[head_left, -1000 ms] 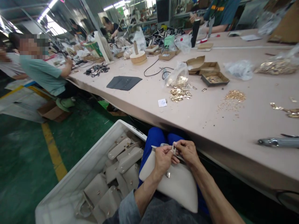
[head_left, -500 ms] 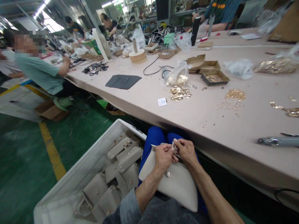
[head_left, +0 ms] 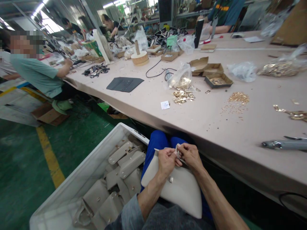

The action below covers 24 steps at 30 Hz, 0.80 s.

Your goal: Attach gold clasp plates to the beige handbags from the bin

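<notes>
Over the beige bag (head_left: 177, 190), I have the left hand (head_left: 166, 161) and right hand (head_left: 191, 155) pinching a pale strip (head_left: 177, 149); slackening both could drop it

Bag (head_left: 182, 195) on lap (head_left: 157, 140), crate (head_left: 109, 140) w/ more bags (head_left: 131, 164) to L, table (head_left: 192, 118) ahead w/ metal pcs (head_left: 183, 96).

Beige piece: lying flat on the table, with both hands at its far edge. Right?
Not quite. The beige piece lies on the person's lap, over the blue trousers, not on the table; the head view shows it. The left hand and right hand are at its far edge, as you say.
</notes>
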Each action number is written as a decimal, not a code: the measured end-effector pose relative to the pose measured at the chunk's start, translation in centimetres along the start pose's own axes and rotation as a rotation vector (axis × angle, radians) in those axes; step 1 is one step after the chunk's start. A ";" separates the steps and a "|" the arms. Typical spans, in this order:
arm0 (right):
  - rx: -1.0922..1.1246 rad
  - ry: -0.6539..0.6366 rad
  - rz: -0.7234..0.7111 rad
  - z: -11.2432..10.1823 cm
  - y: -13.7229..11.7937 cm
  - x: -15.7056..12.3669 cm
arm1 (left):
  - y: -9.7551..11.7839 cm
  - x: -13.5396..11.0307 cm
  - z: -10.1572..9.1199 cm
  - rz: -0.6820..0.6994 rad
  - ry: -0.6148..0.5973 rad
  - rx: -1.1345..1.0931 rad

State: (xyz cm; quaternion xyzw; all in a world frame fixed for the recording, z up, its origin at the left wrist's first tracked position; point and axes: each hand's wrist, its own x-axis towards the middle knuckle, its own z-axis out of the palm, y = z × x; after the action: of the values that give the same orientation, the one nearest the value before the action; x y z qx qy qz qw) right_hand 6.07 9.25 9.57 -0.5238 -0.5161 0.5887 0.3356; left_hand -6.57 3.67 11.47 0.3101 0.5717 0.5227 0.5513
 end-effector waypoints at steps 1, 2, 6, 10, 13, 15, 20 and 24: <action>-0.003 0.020 0.009 0.1 -0.1 -0.1 | 0.1 0.0 0.0 0.001 0.006 0.005; -0.012 0.043 0.010 0.3 -0.3 -0.2 | 0.2 -0.1 0.1 0.003 0.013 0.009; -0.072 0.096 -0.057 0.2 -1.5 -1.3 | 0.5 -0.3 0.0 -0.007 0.011 0.029; -0.249 0.235 -0.217 -1.3 -3.2 -2.0 | 0.1 0.4 -0.3 -0.011 0.004 0.013; -0.328 0.362 -0.308 -3.4 -5.2 -2.0 | -0.6 0.9 -0.4 0.000 -0.018 -0.006; -0.374 0.413 -0.360 -4.9 -6.9 -1.2 | -0.9 1.1 -0.4 0.006 -0.012 -0.019; -0.541 0.423 -0.461 -8.2 -10.3 5.0 | -1.0 1.1 -0.3 0.030 0.005 -0.049; -0.740 0.399 -0.443 -9.0 -11.8 12.7 | -0.8 1.1 -0.1 0.040 0.028 -0.088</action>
State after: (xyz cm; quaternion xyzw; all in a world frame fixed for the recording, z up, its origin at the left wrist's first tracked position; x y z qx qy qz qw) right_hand 10.20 26.29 18.17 -0.5884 -0.7159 0.1675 0.3363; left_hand -6.75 4.45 10.34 0.2896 0.5496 0.5625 0.5456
